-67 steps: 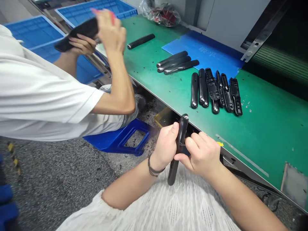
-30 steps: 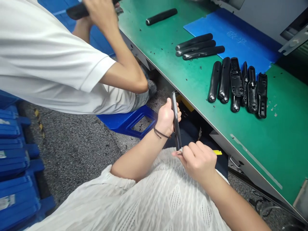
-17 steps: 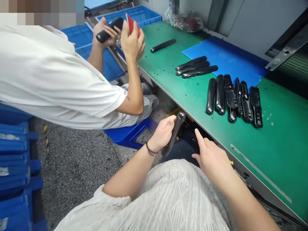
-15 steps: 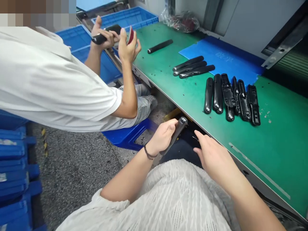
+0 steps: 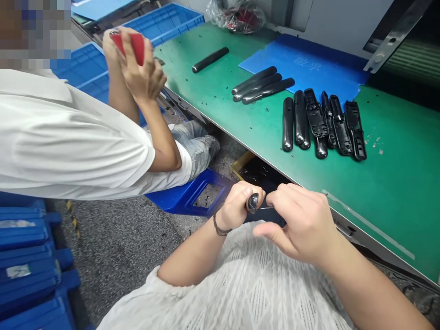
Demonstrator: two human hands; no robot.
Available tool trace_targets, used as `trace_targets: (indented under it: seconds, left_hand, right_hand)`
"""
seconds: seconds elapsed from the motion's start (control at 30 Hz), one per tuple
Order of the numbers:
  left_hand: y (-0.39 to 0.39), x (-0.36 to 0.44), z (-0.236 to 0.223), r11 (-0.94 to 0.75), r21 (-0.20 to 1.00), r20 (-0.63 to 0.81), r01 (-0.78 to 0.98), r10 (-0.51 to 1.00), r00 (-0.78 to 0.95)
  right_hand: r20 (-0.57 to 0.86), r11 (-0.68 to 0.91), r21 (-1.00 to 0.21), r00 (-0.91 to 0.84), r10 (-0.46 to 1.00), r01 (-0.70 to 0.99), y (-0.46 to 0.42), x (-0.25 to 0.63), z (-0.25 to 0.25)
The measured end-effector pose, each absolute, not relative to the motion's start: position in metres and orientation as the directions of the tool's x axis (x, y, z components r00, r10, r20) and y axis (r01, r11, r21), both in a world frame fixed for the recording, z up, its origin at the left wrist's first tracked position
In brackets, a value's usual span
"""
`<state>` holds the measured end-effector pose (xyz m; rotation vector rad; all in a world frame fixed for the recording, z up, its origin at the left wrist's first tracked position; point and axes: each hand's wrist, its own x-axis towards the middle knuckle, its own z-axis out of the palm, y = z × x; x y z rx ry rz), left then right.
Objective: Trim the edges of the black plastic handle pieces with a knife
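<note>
My left hand (image 5: pixel 237 206) is wrapped round a black plastic handle shell (image 5: pixel 253 202), held end-on so only its rounded tip shows. My right hand (image 5: pixel 299 222) is curled close beside it, pinching a thin metal blade (image 5: pixel 266 207) against the shell's tip. Both hands sit over my lap, just off the front edge of the green table (image 5: pixel 240 123). On the table lie a row of several black handle shells (image 5: pixel 319 121), a group of three black shells (image 5: pixel 261 85) and a single black piece (image 5: pixel 210 59).
A person in a white shirt (image 5: pixel 68 142) sits at my left, a hand (image 5: pixel 137 68) holding a red item. Blue crates (image 5: pixel 161 20) stand beyond; a blue sheet (image 5: pixel 302 64) lies on the table. A blue stool (image 5: pixel 192 195) sits below; stacked blue crates (image 5: pixel 27 261) at lower left.
My left hand has turned the shell to point its tip at me. My right hand, open and apart half a second ago, has closed up against the tip. The co-worker's hands moved left.
</note>
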<state>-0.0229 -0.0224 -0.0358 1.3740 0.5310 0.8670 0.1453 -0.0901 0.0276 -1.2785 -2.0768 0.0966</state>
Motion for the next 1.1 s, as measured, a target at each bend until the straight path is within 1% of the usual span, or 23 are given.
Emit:
trace_targets:
  seconds: [0.07, 0.13, 0.2, 0.3, 0.43, 0.5, 0.6, 0.63, 0.67, 0.7, 0.73, 0.83, 0.9, 0.93, 1.0, 1.03, 1.07, 1.1]
  left_hand:
    - [-0.022, -0.021, -0.035, -0.108, 0.969, 0.220, -0.222, 0.781, 0.585]
    - [-0.023, -0.020, -0.035, -0.163, 0.960, 0.268, -0.228, 0.770, 0.579]
    - [-0.024, -0.019, -0.034, -0.174, 0.963, 0.263, -0.206, 0.774, 0.576]
    - [-0.027, -0.017, -0.033, -0.136, 0.971, 0.225, -0.196, 0.794, 0.566]
    - [-0.032, -0.014, -0.038, -0.041, 0.960, 0.192, -0.276, 0.814, 0.548]
    - [-0.035, -0.012, -0.042, 0.013, 0.958, 0.152, -0.288, 0.825, 0.545]
    - [-0.035, -0.009, -0.043, 0.116, 0.947, 0.068, -0.300, 0.840, 0.538]
    - [-0.034, -0.008, -0.042, 0.164, 0.928, 0.037, -0.333, 0.851, 0.524]
    - [-0.031, -0.007, -0.039, 0.214, 0.897, 0.009, -0.386, 0.866, 0.499]
    - [-0.027, -0.007, -0.037, 0.261, 0.855, -0.024, -0.449, 0.884, 0.467]
    - [-0.022, -0.007, -0.034, 0.308, 0.801, -0.069, -0.513, 0.899, 0.433]
    - [-0.004, -0.012, -0.027, 0.439, 0.612, -0.262, -0.658, 0.897, 0.355]
    - [0.006, -0.016, -0.025, 0.486, 0.484, -0.382, -0.728, 0.866, 0.324]
    - [0.009, -0.017, -0.026, 0.489, 0.431, -0.423, -0.759, 0.852, 0.309]
    - [0.012, -0.017, -0.030, 0.478, 0.365, -0.471, -0.799, 0.835, 0.285]
    - [0.012, -0.017, -0.034, 0.479, 0.363, -0.483, -0.799, 0.830, 0.278]
    - [0.011, -0.017, -0.038, 0.491, 0.393, -0.492, -0.778, 0.827, 0.273]
    - [0.009, -0.017, -0.043, 0.517, 0.454, -0.496, -0.726, 0.823, 0.276]
  right_hand:
    - [0.532, 0.498, -0.379, -0.257, 0.807, 0.780, -0.088, 0.140, 0.029]
    - [0.550, 0.484, -0.335, -0.250, 0.797, 0.809, -0.086, 0.138, 0.030]
    - [0.558, 0.473, -0.288, -0.256, 0.790, 0.832, -0.086, 0.137, 0.030]
    - [0.589, 0.460, -0.228, -0.254, 0.767, 0.858, -0.087, 0.136, 0.029]
    - [0.669, 0.418, -0.124, -0.235, 0.705, 0.900, -0.090, 0.133, 0.023]
    - [0.706, 0.406, -0.070, -0.242, 0.666, 0.911, -0.090, 0.133, 0.018]
    - [0.752, 0.467, -0.039, -0.282, 0.596, 0.883, -0.091, 0.137, 0.008]
    - [0.759, 0.499, -0.058, -0.287, 0.584, 0.865, -0.091, 0.138, 0.004]
    - [0.753, 0.521, -0.101, -0.277, 0.596, 0.848, -0.093, 0.140, 0.000]
    - [0.730, 0.524, -0.173, -0.249, 0.637, 0.834, -0.095, 0.142, -0.005]
    - [0.683, 0.508, -0.270, -0.209, 0.700, 0.818, -0.098, 0.144, -0.010]
    - [0.436, 0.380, -0.577, -0.121, 0.892, 0.722, -0.109, 0.145, -0.025]
    - [0.313, 0.324, -0.697, -0.136, 0.940, 0.640, -0.117, 0.141, -0.034]
    - [0.289, 0.312, -0.728, -0.140, 0.947, 0.611, -0.121, 0.137, -0.038]
    - [0.311, 0.315, -0.756, -0.108, 0.944, 0.574, -0.126, 0.130, -0.043]
    - [0.349, 0.328, -0.754, -0.076, 0.934, 0.569, -0.127, 0.127, -0.044]
    - [0.396, 0.346, -0.741, -0.041, 0.917, 0.575, -0.128, 0.125, -0.044]
    - [0.446, 0.364, -0.722, -0.008, 0.895, 0.589, -0.128, 0.124, -0.043]
